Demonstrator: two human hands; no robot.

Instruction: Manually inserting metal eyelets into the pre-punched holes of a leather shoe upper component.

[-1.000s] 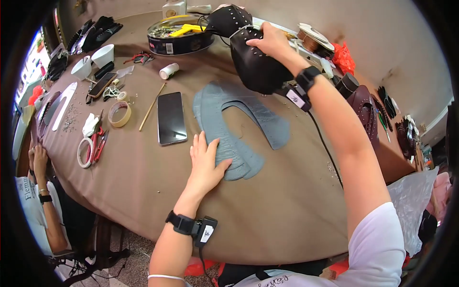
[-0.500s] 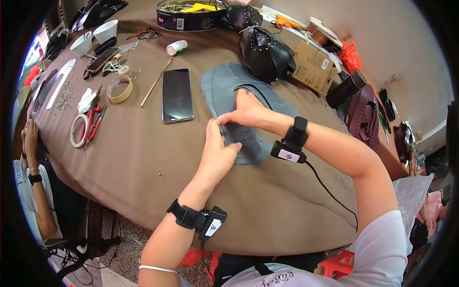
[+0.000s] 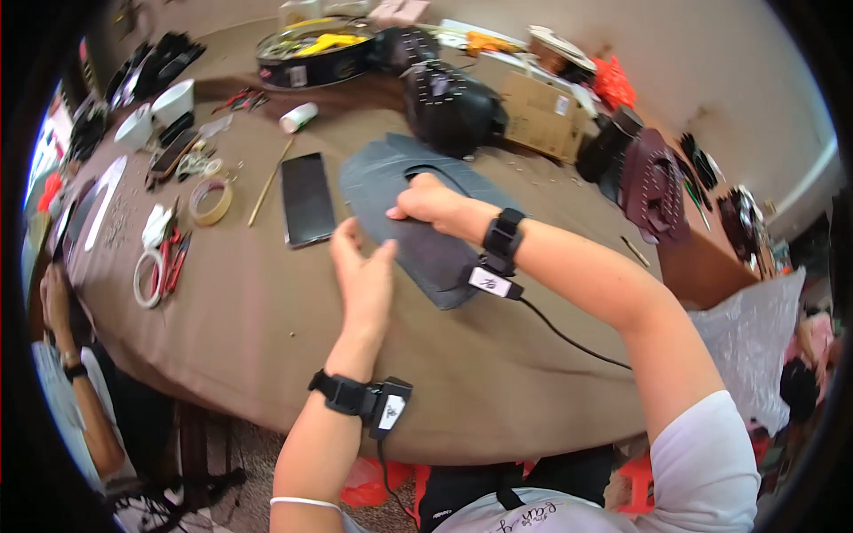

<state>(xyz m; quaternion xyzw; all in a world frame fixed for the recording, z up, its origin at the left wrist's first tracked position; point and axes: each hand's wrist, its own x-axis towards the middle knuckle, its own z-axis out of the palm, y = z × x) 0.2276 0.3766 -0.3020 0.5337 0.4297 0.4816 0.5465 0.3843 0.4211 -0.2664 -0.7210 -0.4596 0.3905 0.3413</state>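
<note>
Blue-grey sheet pieces, leather-like (image 3: 426, 253), lie overlapped on the brown-covered table; one has a curved cut-out. My right hand (image 3: 431, 202) rests over them beside that cut-out, its fingers curled in and closed. Whatever those fingers pinch is hidden. Just left of the sheets, my left hand (image 3: 362, 282) is open, thumb and fingers apart, holding nothing. Its fingertips are near the lower corner of a dark phone (image 3: 307, 200). Both my wrists wear black strapped devices with cables.
Behind the sheets sits a black studded leather form (image 3: 451, 111), beside a cardboard box (image 3: 542, 115) and a round tin (image 3: 311, 69). Tape (image 3: 211, 201), a thin stick (image 3: 269, 182) and red-handled tools (image 3: 178, 262) lie leftward. Another person's arm (image 3: 75, 364) rests at the left edge.
My hands, together at the sheets' left edge before, are now apart. The left hand has let go and opened; the right has curled closed over the sheets. The whole view has shifted.
</note>
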